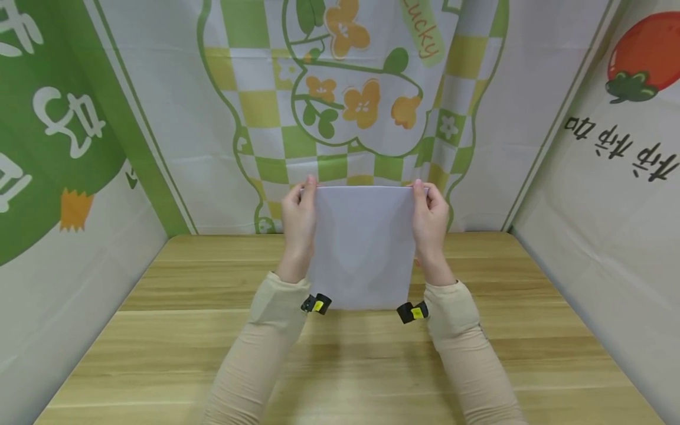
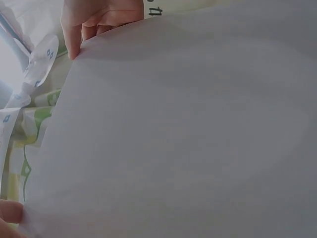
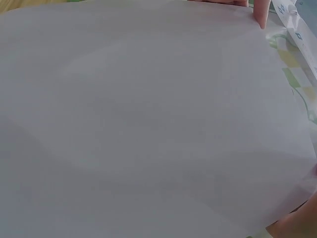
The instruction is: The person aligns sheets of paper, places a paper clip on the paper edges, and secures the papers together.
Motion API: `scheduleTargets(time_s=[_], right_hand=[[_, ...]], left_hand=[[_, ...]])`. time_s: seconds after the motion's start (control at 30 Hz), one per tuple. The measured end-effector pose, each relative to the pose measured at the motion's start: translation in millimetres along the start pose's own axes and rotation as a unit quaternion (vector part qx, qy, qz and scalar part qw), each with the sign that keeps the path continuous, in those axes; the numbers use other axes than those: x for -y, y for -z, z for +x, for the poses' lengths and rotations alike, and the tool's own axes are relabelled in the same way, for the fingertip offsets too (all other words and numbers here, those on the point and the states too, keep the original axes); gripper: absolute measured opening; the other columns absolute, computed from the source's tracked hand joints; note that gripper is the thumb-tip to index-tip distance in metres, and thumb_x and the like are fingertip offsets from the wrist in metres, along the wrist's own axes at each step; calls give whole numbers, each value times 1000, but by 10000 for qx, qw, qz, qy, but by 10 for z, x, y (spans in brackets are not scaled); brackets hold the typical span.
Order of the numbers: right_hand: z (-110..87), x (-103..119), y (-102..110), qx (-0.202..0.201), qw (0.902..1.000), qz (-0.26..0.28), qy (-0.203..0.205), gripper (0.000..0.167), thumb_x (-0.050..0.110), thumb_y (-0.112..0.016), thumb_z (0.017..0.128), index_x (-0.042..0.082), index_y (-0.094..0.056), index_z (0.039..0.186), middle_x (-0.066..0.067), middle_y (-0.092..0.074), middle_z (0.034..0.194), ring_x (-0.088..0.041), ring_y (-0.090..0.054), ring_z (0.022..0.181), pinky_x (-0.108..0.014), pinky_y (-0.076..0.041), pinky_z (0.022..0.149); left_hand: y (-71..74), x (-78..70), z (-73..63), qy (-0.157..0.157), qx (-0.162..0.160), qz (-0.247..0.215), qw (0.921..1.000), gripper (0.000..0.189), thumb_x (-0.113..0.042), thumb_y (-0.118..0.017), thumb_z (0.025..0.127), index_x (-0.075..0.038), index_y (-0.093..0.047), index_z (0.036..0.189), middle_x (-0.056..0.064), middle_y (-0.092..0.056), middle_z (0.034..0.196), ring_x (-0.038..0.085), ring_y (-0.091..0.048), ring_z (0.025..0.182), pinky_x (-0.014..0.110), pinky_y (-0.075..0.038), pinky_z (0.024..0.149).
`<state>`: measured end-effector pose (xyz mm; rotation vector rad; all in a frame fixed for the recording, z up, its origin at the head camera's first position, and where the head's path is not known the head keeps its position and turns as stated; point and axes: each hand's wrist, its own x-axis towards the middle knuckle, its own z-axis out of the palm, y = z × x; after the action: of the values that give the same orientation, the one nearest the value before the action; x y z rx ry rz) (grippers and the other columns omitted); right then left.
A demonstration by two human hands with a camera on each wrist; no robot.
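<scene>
A plain white sheet of paper (image 1: 363, 248) hangs upright above the table, stretched between both hands. My left hand (image 1: 300, 221) pinches its upper left corner, thumb on the near face. At the upper right corner my right hand (image 1: 430, 218) pinches it the same way, the other fingers behind the sheet. In the left wrist view the paper (image 2: 178, 129) fills most of the picture, with the right hand (image 2: 101, 17) at the far corner. The right wrist view also shows mostly paper (image 3: 148, 119), its surface blank and slightly bowed.
Below lies a wood-grain table (image 1: 212, 354). A patterned curtain (image 1: 255, 106) with checks and flowers hangs behind it. Printed cloth walls stand at the left (image 1: 58, 136) and right (image 1: 611, 195). Each wrist wears a small black camera mount (image 1: 319, 304).
</scene>
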<state>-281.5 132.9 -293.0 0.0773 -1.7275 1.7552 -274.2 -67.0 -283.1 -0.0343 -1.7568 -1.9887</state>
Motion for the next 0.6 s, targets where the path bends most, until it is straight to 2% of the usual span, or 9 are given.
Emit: scheduleTargets(time_s=[0.3, 0.47, 0.6], right_hand=[[-14, 11, -3, -33, 10000, -59, 6, 32, 27, -52, 98, -2, -65, 96, 6, -54, 71, -5, -35, 58, -19, -28, 55], [-93, 236, -3, 30, 9999, -119, 81, 30, 18, -50, 99, -8, -64, 97, 1, -45, 64, -5, -33, 57, -19, -27, 55], [-153, 373, -4, 32, 9998, -177, 100, 29, 16, -49, 99, -10, -63, 98, 3, -44, 64, -5, -32, 58, -20, -27, 57]], left_hand=[[-43, -20, -24, -48, 22, -154, 9999, 40, -32, -47, 99, 4, -66, 98, 3, -59, 88, 13, -52, 83, 24, -40, 75], [-51, -51, -39, -65, 46, -258, 9996, 40, -33, -46, 100, 2, -66, 98, 6, -62, 91, 16, -55, 86, 27, -42, 78], [-49, -78, -52, -170, 118, -287, 9994, 41, -33, -45, 100, 2, -66, 97, 5, -63, 91, 16, -56, 86, 27, -43, 77]])
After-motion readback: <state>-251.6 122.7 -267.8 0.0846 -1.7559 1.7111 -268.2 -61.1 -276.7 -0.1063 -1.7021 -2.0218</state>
